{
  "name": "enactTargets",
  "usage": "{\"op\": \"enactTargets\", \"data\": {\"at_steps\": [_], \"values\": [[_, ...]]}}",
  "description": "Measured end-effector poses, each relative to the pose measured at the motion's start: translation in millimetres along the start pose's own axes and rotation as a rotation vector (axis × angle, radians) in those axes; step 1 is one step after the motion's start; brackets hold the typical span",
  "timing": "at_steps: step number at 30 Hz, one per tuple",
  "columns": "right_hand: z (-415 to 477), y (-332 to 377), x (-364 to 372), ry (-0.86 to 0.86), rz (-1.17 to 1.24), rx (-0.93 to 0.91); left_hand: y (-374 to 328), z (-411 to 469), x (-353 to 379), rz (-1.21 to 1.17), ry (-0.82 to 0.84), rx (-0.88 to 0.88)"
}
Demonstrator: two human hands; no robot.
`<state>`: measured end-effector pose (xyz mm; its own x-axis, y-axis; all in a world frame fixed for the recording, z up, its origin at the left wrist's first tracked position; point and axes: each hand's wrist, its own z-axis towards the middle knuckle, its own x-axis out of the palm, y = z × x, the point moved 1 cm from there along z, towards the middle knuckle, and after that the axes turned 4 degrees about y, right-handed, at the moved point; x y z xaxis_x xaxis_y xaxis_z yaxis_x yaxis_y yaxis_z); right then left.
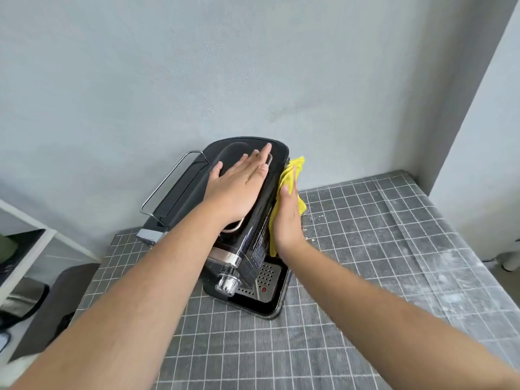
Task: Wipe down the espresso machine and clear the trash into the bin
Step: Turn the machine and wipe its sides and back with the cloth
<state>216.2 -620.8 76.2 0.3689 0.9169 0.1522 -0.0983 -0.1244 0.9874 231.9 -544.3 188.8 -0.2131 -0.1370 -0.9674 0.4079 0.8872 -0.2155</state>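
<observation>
A black espresso machine (185, 190) with chrome trim stands on the grey gridded table (365, 277), close to the wall. My left hand (239, 187) lies flat on its top, fingers straight and spread toward the wall. My right hand (288, 218) presses a yellow cloth (295, 170) flat against the machine's right side, fingers straight. The cloth sticks out above and beside that hand. The chrome group head (228, 282) and perforated drip tray (266, 277) show at the front.
A grey wall rises right behind the machine, and a second wall closes the right side. A white shelf unit (31, 246) with dark items stands to the left, below table level. A dark bag or bin (56, 305) sits beside it. White dust marks the table's right part.
</observation>
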Motion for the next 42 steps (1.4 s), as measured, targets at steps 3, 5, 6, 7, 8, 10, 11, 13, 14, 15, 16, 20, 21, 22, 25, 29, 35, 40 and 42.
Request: {"op": "enactTargets", "data": {"at_steps": [3, 5, 6, 7, 8, 10, 11, 13, 14, 15, 16, 20, 21, 22, 25, 29, 35, 40, 42], "values": [[-73.9, 6.8, 11.0, 0.088, -0.017, -0.173, 1.7, 1.3, 0.3, 0.002, 0.001, 0.001], [-117.7, 5.7, 18.5, 0.132, -0.027, -0.258, 2.2, 1.3, 0.6, 0.009, 0.001, 0.002], [-117.0, 5.0, 19.0, 0.124, -0.029, -0.269, 2.1, 1.2, 0.6, 0.006, 0.002, 0.002], [-100.4, 3.2, 17.3, 0.092, -0.025, -0.247, 1.6, 1.0, 0.6, 0.001, 0.002, 0.001], [-77.1, 2.2, 14.9, 0.054, -0.016, -0.212, 1.3, 0.7, 0.3, -0.001, 0.001, 0.000], [-20.3, -0.2, 7.3, -0.004, 0.015, -0.152, 0.7, 0.5, 0.2, 0.007, -0.010, 0.001], [2.7, -6.8, 3.1, 0.000, 0.046, -0.130, 0.4, 0.2, -0.1, 0.011, -0.014, 0.003], [25.1, -35.3, -3.6, 0.006, 0.077, -0.005, -0.2, -0.5, -0.1, 0.012, -0.014, 0.007], [24.0, -54.6, -7.1, 0.006, 0.083, 0.142, -0.4, -0.8, -0.1, 0.011, -0.012, 0.007], [14.3, -74.8, -10.6, 0.014, 0.097, 0.316, -0.6, -1.3, -0.4, 0.011, -0.011, 0.008], [1.0, -97.4, -14.5, 0.040, 0.111, 0.455, -0.6, -1.5, -0.2, 0.010, -0.010, 0.009], [-40.6, -142.2, -23.7, 0.136, 0.084, 0.645, 0.1, -1.2, -0.2, 0.011, -0.009, 0.013], [-41.1, -139.3, -23.7, 0.114, 0.091, 0.648, 0.3, -0.9, -0.1, 0.012, -0.009, 0.014], [-39.1, -133.2, -24.0, 0.096, 0.110, 0.635, 0.4, -0.8, 0.2, 0.011, -0.008, 0.015], [-18.3, -83.6, -20.2, 0.075, 0.121, 0.472, 0.9, -1.0, 0.4, 0.004, -0.011, 0.020], [-7.6, 1.5, -5.2, 0.011, 0.042, 0.010, 0.4, -0.6, 0.1, -0.009, -0.012, 0.009], [-139.8, 21.7, 18.1, 0.245, -0.137, -0.321, 0.9, -0.2, -0.1, -0.001, 0.002, 0.000], [-60.4, 16.9, 13.1, 0.053, -0.064, -0.181, -0.4, 0.0, -0.7, -0.020, 0.001, -0.012], [-12.1, 16.8, 4.0, 0.015, -0.030, -0.064, -1.5, -1.1, -0.5, -0.015, 0.001, -0.015]]}}
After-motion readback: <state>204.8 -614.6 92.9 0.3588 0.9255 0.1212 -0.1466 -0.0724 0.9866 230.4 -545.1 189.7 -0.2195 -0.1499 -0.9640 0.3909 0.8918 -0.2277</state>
